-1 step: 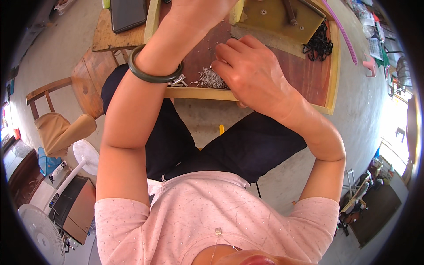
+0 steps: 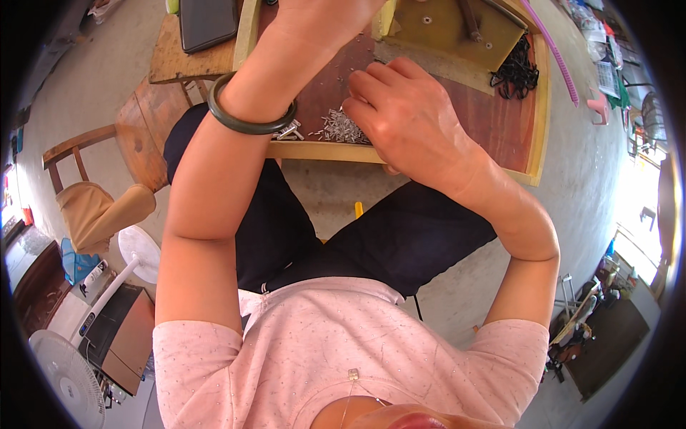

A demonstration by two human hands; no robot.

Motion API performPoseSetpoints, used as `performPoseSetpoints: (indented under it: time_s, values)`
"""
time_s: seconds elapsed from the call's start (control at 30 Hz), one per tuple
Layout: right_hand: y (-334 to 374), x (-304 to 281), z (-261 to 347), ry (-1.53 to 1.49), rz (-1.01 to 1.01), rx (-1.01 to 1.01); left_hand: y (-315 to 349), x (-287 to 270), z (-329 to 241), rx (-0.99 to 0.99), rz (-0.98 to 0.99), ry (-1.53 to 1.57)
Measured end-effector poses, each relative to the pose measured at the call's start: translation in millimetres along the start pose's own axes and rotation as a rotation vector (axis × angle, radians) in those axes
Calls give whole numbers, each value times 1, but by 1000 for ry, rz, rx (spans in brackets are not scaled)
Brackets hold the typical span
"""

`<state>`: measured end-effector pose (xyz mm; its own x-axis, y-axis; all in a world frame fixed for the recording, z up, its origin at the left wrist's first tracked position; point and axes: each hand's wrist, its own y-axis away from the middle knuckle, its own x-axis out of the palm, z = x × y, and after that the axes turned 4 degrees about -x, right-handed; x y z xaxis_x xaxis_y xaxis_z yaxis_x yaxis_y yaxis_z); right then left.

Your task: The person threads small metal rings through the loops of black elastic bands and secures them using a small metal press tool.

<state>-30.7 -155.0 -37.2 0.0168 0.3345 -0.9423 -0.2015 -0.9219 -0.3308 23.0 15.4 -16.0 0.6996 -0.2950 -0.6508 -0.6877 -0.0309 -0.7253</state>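
My left hand [image 2: 325,18] reaches over a shallow wooden tray [image 2: 321,151] at the top edge of the view; its fingers are cut off, so what they do is hidden. A dark green bangle [image 2: 251,129] circles that forearm. Beside a heap of small silver metal pins [image 2: 341,126], my right hand [image 2: 411,111] is closed, fingers curled and thumb against them. Whatever lies in its fingertips is hidden by the hand. A few longer silver metal pieces [image 2: 291,132] lie left of the heap, partly behind the bangle.
A bolted yellowish plate [image 2: 457,30] with a brown lever stands at the tray's far side. Thin black looped strips [image 2: 516,71] bunch at its right. Left are a dark phone-like slab [image 2: 207,25] on a wooden surface, a wooden chair [image 2: 143,125] and a white fan [image 2: 68,379].
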Motion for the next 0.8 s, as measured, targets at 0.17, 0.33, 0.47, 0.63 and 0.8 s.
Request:
performPoseSetpoints:
  time_s: [0.17, 0.33, 0.47, 0.63, 0.8]
  values:
    - [-5, -2, 6, 68, 50, -16, 0, 2, 0, 6, -30, 10]
    - [-12, -5, 8, 103, 97, -63, -2, 2, 0, -24, 7, 21]
    - [-18, -8, 12, 197, 188, -149, -2, 2, 1, 37, -69, 45]
    - [-21, -11, 4, 164, 239, -164, -3, -2, -2, 34, -36, 31]
    - [-1, -37, -32, -211, -64, 181, -4, -5, -2, -45, 114, -50]
